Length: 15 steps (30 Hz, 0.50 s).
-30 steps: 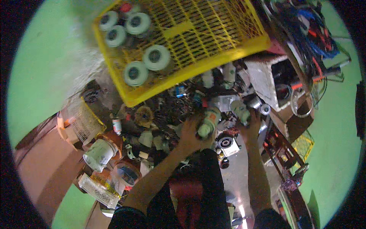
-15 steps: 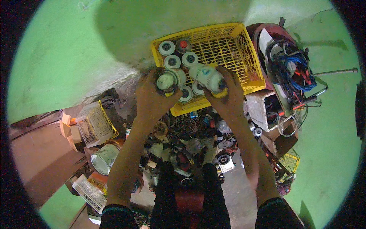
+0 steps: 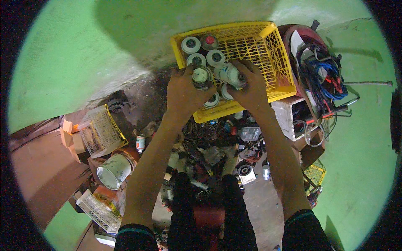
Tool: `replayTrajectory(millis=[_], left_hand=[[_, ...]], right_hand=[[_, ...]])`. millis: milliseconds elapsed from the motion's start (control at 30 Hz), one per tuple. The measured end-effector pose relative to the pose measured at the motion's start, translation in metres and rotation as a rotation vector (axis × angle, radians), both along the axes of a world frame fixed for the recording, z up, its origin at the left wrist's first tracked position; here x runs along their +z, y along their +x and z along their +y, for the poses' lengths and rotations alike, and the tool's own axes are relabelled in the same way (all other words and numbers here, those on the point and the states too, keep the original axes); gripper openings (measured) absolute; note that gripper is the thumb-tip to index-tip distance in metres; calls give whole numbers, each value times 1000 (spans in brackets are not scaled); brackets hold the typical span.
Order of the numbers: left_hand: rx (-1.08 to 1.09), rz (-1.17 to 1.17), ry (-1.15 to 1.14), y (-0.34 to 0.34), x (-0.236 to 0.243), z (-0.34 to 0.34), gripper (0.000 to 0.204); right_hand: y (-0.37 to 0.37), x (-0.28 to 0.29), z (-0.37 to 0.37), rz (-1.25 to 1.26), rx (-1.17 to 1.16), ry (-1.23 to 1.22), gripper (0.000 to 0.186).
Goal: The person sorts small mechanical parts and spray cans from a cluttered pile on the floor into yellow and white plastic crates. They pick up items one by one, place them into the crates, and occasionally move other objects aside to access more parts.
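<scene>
Dark sleeves (image 3: 305, 233), thin teal cuff bands (image 3: 135, 229), dark trousers (image 3: 238, 209), bare forearms (image 3: 147, 180)

no lettering can be read, faint marks on the tilted pale can (image 3: 226, 72) too blurred to be deciphered

The yellow crate (image 3: 217, 113) looks smooth, moulded plastic, the cans (image 3: 216, 57) inside it dull painted metal, and the wall (image 3: 142, 21) beyond it matt, patchily rough paint.

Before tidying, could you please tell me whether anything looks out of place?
The heap of loose scraps in front of the yellow crate looks untidy, its pieces jumbled together. Inside the crate, one can has a red centre, unlike its dark-centred neighbours.
</scene>
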<state>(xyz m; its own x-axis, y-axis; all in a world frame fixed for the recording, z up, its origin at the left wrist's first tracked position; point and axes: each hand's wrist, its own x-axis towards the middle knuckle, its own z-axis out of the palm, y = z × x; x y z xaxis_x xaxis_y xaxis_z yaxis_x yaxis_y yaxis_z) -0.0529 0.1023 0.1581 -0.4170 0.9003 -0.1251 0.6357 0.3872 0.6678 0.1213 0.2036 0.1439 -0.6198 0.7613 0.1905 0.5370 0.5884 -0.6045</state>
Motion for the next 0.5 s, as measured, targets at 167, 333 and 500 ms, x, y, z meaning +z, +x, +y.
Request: replayTrajectory(millis=[167, 333, 500], left_hand=[[-25, 157, 92, 4, -8, 4, 75], [-44, 94, 33, 3, -1, 9, 74], [-13, 213, 116, 2, 4, 9, 72]], right_hand=[[2, -2, -1, -24, -20, -38, 71], [3, 4, 7, 5, -45, 62, 70], [17, -14, 31, 70, -211, -163, 70]])
